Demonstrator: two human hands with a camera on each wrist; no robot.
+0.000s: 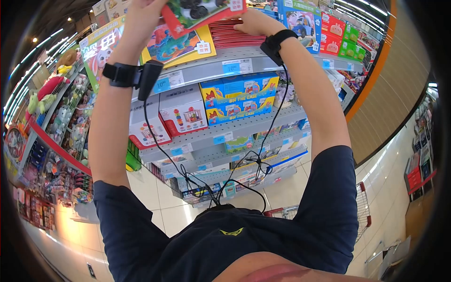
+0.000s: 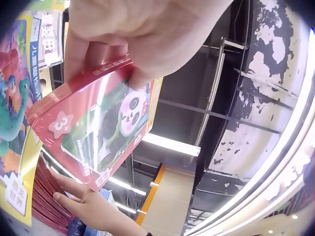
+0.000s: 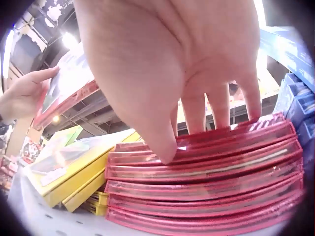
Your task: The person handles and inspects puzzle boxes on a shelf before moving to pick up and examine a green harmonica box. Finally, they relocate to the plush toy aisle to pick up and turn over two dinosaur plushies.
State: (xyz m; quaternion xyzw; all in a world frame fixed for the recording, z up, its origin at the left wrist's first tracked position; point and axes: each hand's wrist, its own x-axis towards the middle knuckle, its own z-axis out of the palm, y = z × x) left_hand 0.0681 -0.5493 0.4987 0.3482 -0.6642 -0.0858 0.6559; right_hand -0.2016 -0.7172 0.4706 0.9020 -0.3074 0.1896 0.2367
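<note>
A red box with a panda picture (image 2: 115, 115) is gripped along its edge by my left hand (image 2: 142, 34), thumb on its front; in the head view the box (image 1: 202, 14) is cut off by the top edge. My right hand (image 3: 172, 64) lies on a stack of red, plastic-wrapped boxes (image 3: 206, 184), fingertips over the top ones and thumb at their near edge. That stack (image 1: 235, 35) stands on the upper shelf, beside a yellow-edged dinosaur box (image 1: 181, 47).
Blue boxes (image 1: 300, 26) stand right of the stack. Below the price-tagged shelf edge (image 1: 202, 70) are white-and-red toy boxes (image 1: 183, 113) and yellow-and-blue boxes (image 1: 239, 101). A shopping cart (image 1: 362, 211) stands at the lower right.
</note>
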